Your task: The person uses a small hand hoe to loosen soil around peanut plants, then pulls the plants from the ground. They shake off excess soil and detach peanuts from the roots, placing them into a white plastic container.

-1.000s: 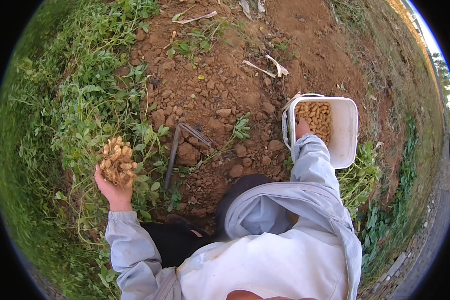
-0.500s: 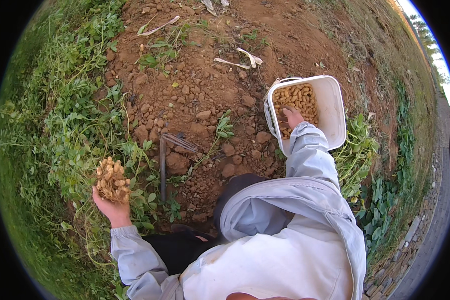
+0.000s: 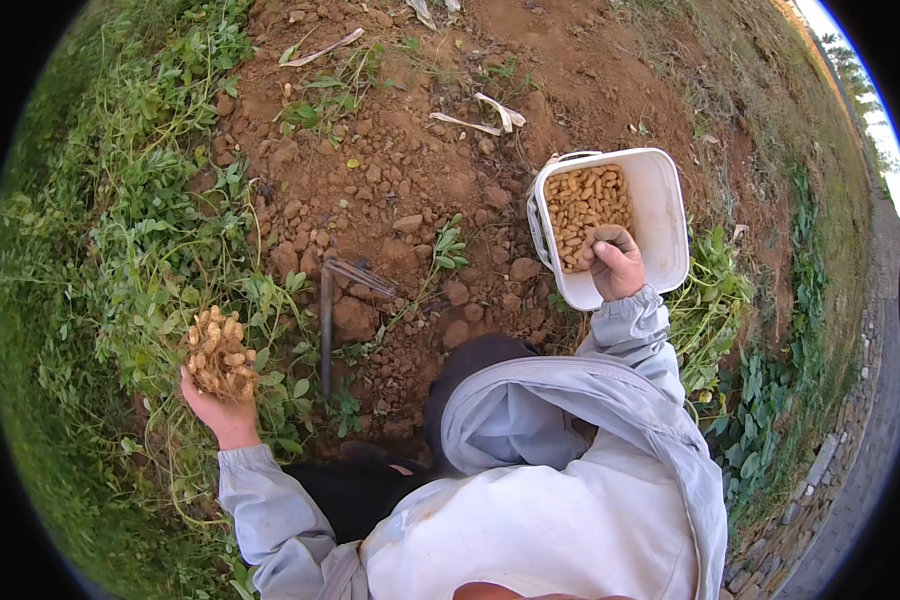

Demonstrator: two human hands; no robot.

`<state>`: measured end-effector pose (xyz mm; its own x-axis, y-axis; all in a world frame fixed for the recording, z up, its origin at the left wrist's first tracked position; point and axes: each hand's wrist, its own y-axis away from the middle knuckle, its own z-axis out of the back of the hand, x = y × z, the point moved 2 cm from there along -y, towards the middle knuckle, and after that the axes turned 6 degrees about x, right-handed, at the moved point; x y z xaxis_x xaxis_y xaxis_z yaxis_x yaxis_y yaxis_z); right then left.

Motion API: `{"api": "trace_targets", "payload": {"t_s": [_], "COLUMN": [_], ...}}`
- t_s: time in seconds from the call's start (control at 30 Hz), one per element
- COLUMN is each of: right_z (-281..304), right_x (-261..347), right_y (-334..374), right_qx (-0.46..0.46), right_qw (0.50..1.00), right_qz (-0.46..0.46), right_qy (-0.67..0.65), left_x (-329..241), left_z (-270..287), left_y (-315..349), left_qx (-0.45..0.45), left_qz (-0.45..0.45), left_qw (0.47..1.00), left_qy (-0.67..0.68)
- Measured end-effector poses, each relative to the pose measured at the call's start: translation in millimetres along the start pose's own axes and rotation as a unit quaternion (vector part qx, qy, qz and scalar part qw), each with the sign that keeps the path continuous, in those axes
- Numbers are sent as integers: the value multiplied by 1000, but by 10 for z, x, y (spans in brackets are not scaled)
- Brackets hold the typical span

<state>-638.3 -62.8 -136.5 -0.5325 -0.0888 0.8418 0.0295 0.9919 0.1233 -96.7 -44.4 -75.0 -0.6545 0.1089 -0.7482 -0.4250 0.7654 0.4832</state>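
My left hand (image 3: 220, 415) is closed around the base of a clump of peanuts (image 3: 218, 350), held up over the green plants at the left. Thin roots and stems tangle among its pale pods. At the right, my right hand (image 3: 615, 262) hovers over the near side of a white square bucket (image 3: 662, 220), its fingers curled in toward the palm. Whatever those fingers may hold is hidden. Loose peanuts (image 3: 582, 205) cover the bucket's bottom.
A hand tool with a dark handle and metal prongs (image 3: 326, 335) lies on cloddy brown soil (image 3: 420, 180) between my hands. Leafy plants (image 3: 120, 270) spread along the left. Pulled greenery (image 3: 715, 300) lies beside the bucket. Dry husks (image 3: 505, 113) are scattered farther off.
My right hand has drawn back toward me from the peanuts in the bucket, and its fingers have curled. The left hand keeps hold of the peanut clump, with only a slight shift.
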Motion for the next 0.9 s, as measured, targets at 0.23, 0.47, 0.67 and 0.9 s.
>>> {"api": "trace_targets", "payload": {"t_s": [0.23,0.47,0.67,0.9], "right_z": [1033,1274,1361,345], "right_x": [-504,-1128,-1143,-525], "right_y": [-433,-821,-815,-729], "right_qx": [-99,-69,-52,-116], "right_qw": [779,640,600,949], "right_qz": [-294,-305,-364,-196], "right_qy": [544,702,710,216], "left_x": [69,141,246,155], "left_z": [-22,29,-142,-33], "left_y": [0,12,50,-50], "left_qx": [15,18,27,63], "left_qz": [39,35,39,38], "left_qw": [999,999,998,996], "left_qy": [3,-25,-31,49]}}
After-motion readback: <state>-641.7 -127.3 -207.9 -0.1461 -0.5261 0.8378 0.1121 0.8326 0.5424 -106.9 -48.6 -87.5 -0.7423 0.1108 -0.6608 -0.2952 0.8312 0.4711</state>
